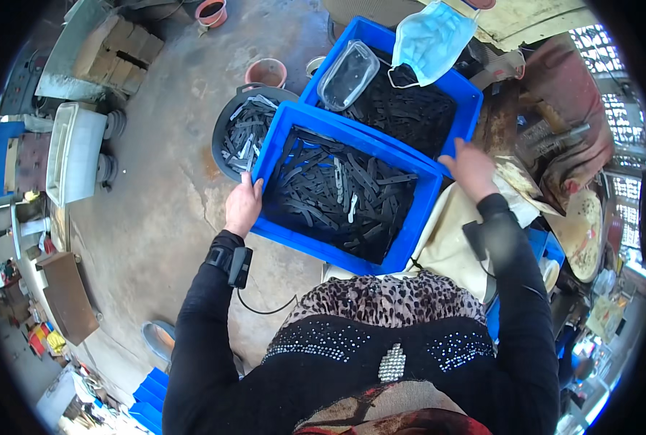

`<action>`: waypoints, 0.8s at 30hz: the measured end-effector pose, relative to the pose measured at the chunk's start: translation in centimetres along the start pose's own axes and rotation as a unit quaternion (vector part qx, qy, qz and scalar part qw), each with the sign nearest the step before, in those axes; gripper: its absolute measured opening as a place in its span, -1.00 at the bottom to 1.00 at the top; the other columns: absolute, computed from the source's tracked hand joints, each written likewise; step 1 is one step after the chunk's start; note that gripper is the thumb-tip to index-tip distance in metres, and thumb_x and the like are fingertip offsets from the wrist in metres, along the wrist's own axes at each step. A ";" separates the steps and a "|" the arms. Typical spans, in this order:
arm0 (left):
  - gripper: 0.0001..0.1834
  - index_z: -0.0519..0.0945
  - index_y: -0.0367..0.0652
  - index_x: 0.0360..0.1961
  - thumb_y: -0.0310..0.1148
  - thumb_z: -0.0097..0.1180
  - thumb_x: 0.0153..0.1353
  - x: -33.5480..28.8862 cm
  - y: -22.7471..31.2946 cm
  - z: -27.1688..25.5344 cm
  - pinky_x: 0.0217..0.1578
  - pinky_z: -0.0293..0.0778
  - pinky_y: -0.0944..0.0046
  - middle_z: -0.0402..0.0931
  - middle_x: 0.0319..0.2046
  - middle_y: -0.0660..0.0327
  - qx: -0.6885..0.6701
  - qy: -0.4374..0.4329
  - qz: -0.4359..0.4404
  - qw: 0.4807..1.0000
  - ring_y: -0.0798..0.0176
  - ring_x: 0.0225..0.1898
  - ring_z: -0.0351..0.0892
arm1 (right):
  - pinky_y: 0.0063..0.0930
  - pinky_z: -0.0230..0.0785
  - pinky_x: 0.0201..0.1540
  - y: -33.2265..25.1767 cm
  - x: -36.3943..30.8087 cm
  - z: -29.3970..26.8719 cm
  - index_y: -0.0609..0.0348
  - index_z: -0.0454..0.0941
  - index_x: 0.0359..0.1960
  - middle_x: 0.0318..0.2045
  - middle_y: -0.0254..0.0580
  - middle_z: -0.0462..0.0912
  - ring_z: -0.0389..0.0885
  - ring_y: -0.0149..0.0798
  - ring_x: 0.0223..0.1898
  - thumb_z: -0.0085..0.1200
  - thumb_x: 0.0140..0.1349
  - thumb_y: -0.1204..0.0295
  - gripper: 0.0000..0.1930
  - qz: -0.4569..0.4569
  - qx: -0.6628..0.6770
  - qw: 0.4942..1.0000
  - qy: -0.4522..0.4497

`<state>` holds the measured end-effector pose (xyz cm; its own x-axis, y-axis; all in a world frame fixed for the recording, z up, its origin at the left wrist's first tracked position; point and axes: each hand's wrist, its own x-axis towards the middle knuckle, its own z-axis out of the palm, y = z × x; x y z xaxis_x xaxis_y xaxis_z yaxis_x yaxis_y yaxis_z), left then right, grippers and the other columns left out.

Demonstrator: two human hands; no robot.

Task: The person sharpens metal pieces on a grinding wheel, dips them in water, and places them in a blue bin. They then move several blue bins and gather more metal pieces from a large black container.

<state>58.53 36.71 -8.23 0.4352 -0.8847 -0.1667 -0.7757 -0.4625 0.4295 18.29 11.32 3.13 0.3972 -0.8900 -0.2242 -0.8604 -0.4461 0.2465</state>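
In front of me a blue plastic bin point(330, 262) holds many flat dark strips point(315, 196), a few of them pale or silvery. My left hand point(244, 206) is closed over its left rim, thumb on top. At the far right corner, where this bin meets a second blue bin point(470, 109), is my right hand point(472, 171), thumb and a finger apart. Whether it touches a rim is hard to see. The second bin, behind, holds more dark strips point(402, 116). A clear plastic tub point(348, 75) and a light blue face mask point(433, 43) lie over it.
A round dark tub point(221, 141) of grey strips stands left of the bins, with a pinkish pot point(266, 72) behind it. Cream cloth point(449, 232) hangs by the near bin's right side. Farther left stand a white container point(76, 152) and a brown box point(68, 297).
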 end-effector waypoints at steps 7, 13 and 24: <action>-0.69 0.31 -0.18 -0.15 -0.14 -0.13 0.34 0.1 0.2 -0.2 -0.49 0.43 -0.14 0.53 -0.57 -0.14 -0.003 -0.027 -0.011 1.000 -0.25 -0.49 0.55 | -0.13 0.46 -0.30 -4.0 0.5 2.7 0.17 0.46 -0.13 -0.46 -0.05 0.63 0.63 0.01 -0.30 0.08 0.18 0.04 -0.56 -0.076 0.032 0.988 -0.129; -0.70 0.31 -0.19 -0.15 -0.15 -0.13 0.34 0.0 0.7 -0.7 -0.48 0.43 -0.14 0.53 -0.57 -0.13 -0.004 -0.030 -0.024 0.999 -0.24 -0.49 0.55 | -0.16 0.47 -0.33 -4.8 0.3 4.2 0.30 0.42 -0.21 -0.48 0.02 0.62 0.64 0.02 -0.38 0.17 0.11 0.25 -0.63 -0.097 0.037 0.990 -0.092; -0.73 0.31 -0.19 -0.13 -0.20 -0.12 0.34 0.0 0.2 -0.6 -0.49 0.38 -0.16 0.52 -0.56 -0.16 -0.013 -0.050 -0.007 0.999 -0.28 -0.49 0.52 | -0.16 0.46 -0.39 -4.6 -0.1 6.4 0.36 0.39 -0.20 -0.51 0.07 0.58 0.63 0.05 -0.42 0.16 0.11 0.31 -0.63 -0.093 0.083 0.992 0.013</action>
<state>58.66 36.65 -7.61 0.3974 -0.8798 -0.2610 -0.7571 -0.4750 0.4484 20.21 14.08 -4.01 0.5607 -0.7965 -0.2264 -0.8109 -0.5835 0.0444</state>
